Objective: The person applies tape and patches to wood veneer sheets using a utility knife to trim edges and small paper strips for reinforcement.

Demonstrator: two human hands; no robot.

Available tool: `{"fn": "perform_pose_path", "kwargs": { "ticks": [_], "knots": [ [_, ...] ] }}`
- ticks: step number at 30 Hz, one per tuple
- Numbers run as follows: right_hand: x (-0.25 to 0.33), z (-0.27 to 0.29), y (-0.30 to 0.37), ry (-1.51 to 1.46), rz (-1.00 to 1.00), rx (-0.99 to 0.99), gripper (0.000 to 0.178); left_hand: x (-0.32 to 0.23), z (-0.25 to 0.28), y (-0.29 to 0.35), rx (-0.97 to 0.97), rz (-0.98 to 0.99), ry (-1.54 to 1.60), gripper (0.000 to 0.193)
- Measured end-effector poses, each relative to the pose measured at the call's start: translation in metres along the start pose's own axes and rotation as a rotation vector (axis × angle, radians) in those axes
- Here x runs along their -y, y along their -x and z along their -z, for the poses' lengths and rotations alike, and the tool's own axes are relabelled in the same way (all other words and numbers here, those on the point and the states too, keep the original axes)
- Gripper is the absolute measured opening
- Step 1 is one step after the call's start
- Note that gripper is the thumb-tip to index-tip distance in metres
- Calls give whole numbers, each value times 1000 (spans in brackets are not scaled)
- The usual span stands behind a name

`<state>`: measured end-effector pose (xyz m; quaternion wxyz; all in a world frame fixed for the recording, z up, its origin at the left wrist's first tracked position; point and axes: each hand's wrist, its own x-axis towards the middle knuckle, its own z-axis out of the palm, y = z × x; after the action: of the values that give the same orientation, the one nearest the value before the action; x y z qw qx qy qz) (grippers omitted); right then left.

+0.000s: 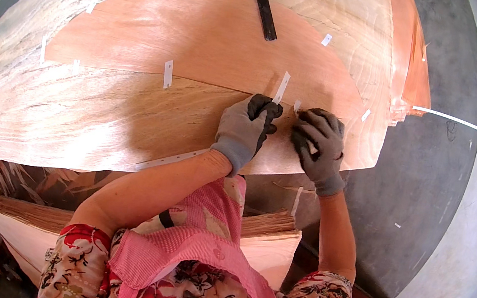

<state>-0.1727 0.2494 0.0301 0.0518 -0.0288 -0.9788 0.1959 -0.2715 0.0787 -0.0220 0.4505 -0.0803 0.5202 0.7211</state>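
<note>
My left hand (pixel 244 128), in a grey glove with dark fingertips, pinches a strip of white tape (pixel 282 85). The strip stands up past the fingers, over the straight edge of a reddish veneer sheet (pixel 219 38). My right hand (pixel 321 147), gloved alike, has its fingers curled with thumb and forefinger making a ring. Its fingertips are by a small white tape piece (pixel 297 105) at the seam; whether they hold anything is hidden. The reddish sheet, rounded on its far side, lies on a large pale veneer sheet (pixel 67 114).
A dark cutter knife (pixel 264 8) lies on the far part of the sheets. Short tape pieces (pixel 168 74) dot the seam and rim. Another white strip (pixel 170 160) runs under my left forearm. Reddish veneers (pixel 413 65) hang at the right edge; stacked veneer (pixel 29 212) is below the table.
</note>
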Motion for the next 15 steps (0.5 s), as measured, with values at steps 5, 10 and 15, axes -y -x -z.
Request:
{"fn": "perform_pose_path", "kwargs": {
  "ticks": [5, 10, 15],
  "knots": [
    [8, 5, -12, 147, -92, -110, 42, -3, -1, 0, -19, 21, 5, 17],
    [-5, -7, 9, 219, 67, 66, 43, -1, -2, -2, 12, 25, 51, 17],
    [1, -13, 22, 145, 132, 99, 43, -4, -2, 0, -7, 13, 12, 16]
  ]
}}
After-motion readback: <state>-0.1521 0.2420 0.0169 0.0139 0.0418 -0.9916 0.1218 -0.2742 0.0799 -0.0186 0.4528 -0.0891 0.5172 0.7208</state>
